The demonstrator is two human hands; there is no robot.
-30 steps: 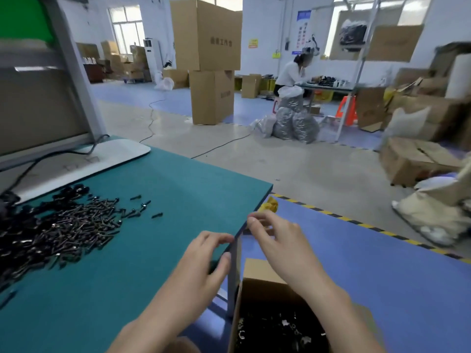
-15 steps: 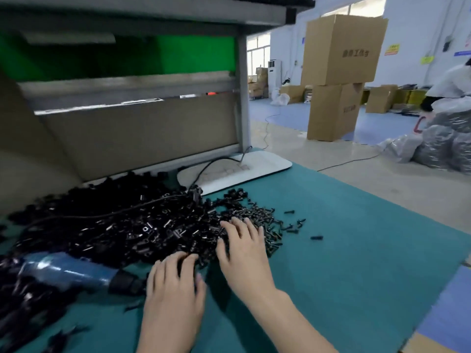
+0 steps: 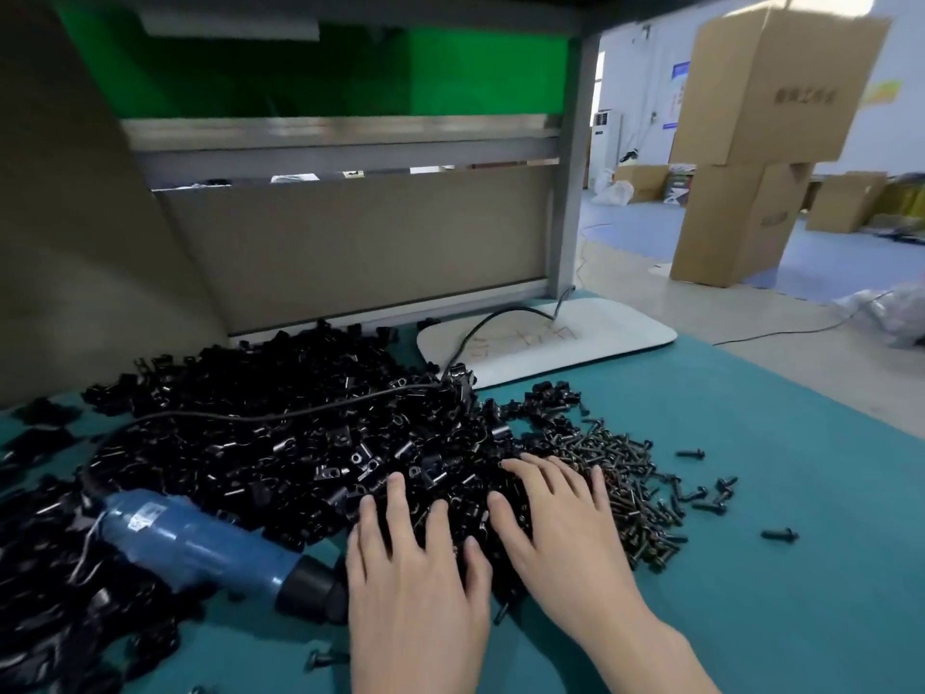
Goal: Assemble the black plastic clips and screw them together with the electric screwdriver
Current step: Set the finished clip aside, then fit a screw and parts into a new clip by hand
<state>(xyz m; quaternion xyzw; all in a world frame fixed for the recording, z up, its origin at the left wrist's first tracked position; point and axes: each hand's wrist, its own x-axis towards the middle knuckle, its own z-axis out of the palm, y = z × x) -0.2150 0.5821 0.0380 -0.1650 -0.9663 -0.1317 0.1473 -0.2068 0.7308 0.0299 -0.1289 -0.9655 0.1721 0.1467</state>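
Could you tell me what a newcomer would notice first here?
A big heap of black plastic clips fills the left side of the table, with the left hand and right hand spread on its near edge. A blue electric screwdriver lies left of the hands; screws scatter to their right.

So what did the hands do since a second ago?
Both hands came away from the corner of the table and moved left. Now the left hand and right hand lie flat, fingers spread, on the black clips, the right one's fingertips by the screws. Neither holds anything. The blue screwdriver, its cable and the white pad lie as they did half a second ago.
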